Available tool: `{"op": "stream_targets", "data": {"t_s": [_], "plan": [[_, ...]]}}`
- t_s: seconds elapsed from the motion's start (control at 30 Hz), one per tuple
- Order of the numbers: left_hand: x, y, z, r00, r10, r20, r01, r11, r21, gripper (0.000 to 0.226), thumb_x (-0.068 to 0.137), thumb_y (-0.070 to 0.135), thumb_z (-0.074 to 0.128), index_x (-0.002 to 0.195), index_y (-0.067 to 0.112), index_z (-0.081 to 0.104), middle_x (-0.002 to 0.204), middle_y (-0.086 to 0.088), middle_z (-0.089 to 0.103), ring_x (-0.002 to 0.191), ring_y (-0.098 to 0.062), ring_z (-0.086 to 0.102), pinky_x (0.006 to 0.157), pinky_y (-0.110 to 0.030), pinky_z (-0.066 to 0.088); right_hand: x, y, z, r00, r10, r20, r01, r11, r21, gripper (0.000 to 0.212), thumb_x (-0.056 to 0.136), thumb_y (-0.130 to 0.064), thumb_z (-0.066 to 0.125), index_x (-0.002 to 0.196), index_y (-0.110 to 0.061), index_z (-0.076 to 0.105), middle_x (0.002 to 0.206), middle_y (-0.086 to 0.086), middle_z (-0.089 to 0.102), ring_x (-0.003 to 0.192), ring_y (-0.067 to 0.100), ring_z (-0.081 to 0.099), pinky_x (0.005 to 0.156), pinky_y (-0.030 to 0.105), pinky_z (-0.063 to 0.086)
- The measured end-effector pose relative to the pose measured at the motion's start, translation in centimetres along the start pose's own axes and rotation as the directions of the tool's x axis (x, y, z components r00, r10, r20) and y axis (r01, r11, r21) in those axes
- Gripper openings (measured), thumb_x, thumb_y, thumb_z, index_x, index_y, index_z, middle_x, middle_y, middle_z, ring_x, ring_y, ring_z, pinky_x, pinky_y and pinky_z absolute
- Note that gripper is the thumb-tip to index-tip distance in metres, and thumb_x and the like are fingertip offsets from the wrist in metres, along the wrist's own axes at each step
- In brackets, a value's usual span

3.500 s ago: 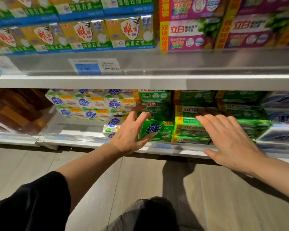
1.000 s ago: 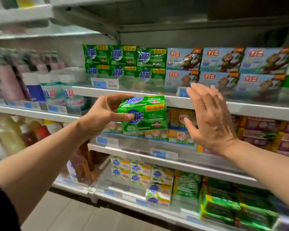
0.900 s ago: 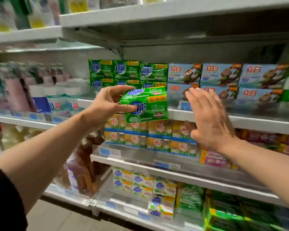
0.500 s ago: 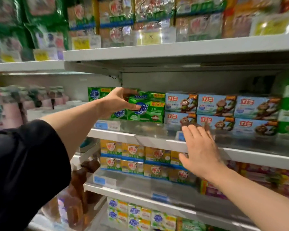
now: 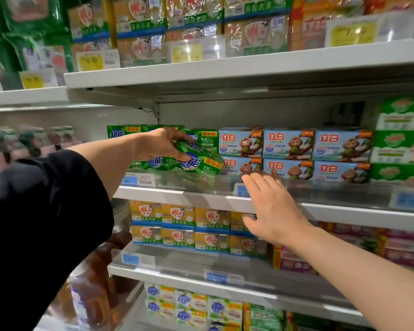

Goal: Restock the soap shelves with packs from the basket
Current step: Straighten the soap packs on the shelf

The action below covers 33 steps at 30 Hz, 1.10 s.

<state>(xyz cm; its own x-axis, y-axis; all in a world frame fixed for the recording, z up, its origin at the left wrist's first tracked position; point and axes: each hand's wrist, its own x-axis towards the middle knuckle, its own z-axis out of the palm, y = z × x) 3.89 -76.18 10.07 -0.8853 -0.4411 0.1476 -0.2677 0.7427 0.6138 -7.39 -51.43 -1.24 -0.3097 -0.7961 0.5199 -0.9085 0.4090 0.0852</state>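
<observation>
My left hand (image 5: 161, 144) grips a green soap pack (image 5: 198, 163) with a blue logo, tilted down to the right, in front of the stacked green packs (image 5: 120, 132) on the middle shelf (image 5: 177, 193). The pack's lower edge reaches the clear shelf guard. My right hand (image 5: 271, 206) is spread flat with straight fingers, fingertips at the guard below the light-blue monkey soap boxes (image 5: 288, 143), holding nothing. No basket is in view.
Yellow soap packs (image 5: 177, 223) fill the shelf below, pink packs (image 5: 392, 247) lie to their right. Bottles (image 5: 34, 139) stand at the left. Yellow and green packs (image 5: 139, 25) line the top shelf. Pale green boxes (image 5: 402, 144) sit at the far right.
My left hand has carried the green pack from the bottom shelf up to the middle shelf and now tilts it against the green stack. My right hand stays at the guard.
</observation>
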Motion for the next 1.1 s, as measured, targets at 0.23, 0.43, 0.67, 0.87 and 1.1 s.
{"op": "stream_targets", "data": {"t_s": [0.23, 0.43, 0.67, 0.87, 1.1], "plan": [[-0.4, 2.2, 0.7, 0.992, 0.095, -0.079, -0.054, 0.911, 0.409, 0.069, 0.078, 0.024, 0.079, 0.14, 0.021, 0.049, 0.13, -0.001, 0.055, 0.111, -0.02, 0.055, 0.101, -0.037, 0.045, 0.0, -0.2, -0.3, 1.0, 0.014, 0.02, -0.014, 1.0, 0.0, 0.085, 0.084, -0.038, 0.06, 0.151, -0.016, 0.012, 0.154, 0.0, 0.022, 0.142, 0.02, 0.018, 0.119, 0.036, 0.008], [-0.7, 0.4, 0.6, 1.0, 0.017, -0.011, -0.014, 0.98, 0.197, 0.066, 0.081, 0.018, 0.076, 0.14, 0.027, 0.048, 0.135, -0.002, 0.05, 0.112, -0.022, 0.057, 0.09, -0.028, 0.051, 0.0, -0.3, 0.0, 1.0, 0.017, 0.011, -0.017, 1.0, -0.013, 0.085, 0.084, -0.04, 0.06, 0.151, -0.015, 0.013, 0.152, 0.0, 0.023, 0.14, 0.02, 0.02, 0.12, 0.037, 0.01], [-0.6, -0.6, 1.4, 0.993, -0.12, 0.015, 0.121, 0.992, -0.045, 0.057, 0.083, -0.006, 0.062, 0.129, 0.027, 0.055, 0.122, -0.003, 0.055, 0.103, -0.02, 0.058, 0.085, -0.03, 0.053, 0.1, -0.2, 0.4, 1.0, 0.019, -0.002, -0.019, 1.0, -0.022, 0.086, 0.082, -0.039, 0.062, 0.15, -0.015, 0.015, 0.151, 0.0, 0.025, 0.139, 0.021, 0.022, 0.121, 0.039, 0.012], [-2.8, -0.3, 6.4, 0.911, -0.019, -0.411, 0.014, 1.0, -0.014, 0.061, 0.082, -0.002, 0.061, 0.139, 0.016, 0.048, 0.133, -0.006, 0.054, 0.108, -0.019, 0.056, 0.09, -0.028, 0.049, -0.9, 1.1, -0.6, 0.997, -0.037, 0.072, 0.037, 0.999, 0.009, 0.092, 0.085, -0.043, 0.06, 0.153, -0.019, 0.003, 0.161, -0.002, 0.005, 0.148, 0.017, 0.004, 0.118, 0.033, -0.003], [-9.9, 5.7, 22.2, 0.629, 0.184, -0.755, -0.3, 0.954, -0.017, 0.041, 0.077, 0.003, 0.066, 0.116, 0.013, 0.059, 0.119, -0.003, 0.054, 0.11, -0.017, 0.05, 0.091, -0.02, 0.038, -11.5, 6.1, -4.8, 0.986, 0.135, 0.096, -0.131, 0.991, -0.041, 0.081, 0.089, -0.041, 0.058, 0.153, -0.019, 0.014, 0.16, 0.0, 0.014, 0.148, 0.015, 0.01, 0.119, 0.036, -0.005]]}}
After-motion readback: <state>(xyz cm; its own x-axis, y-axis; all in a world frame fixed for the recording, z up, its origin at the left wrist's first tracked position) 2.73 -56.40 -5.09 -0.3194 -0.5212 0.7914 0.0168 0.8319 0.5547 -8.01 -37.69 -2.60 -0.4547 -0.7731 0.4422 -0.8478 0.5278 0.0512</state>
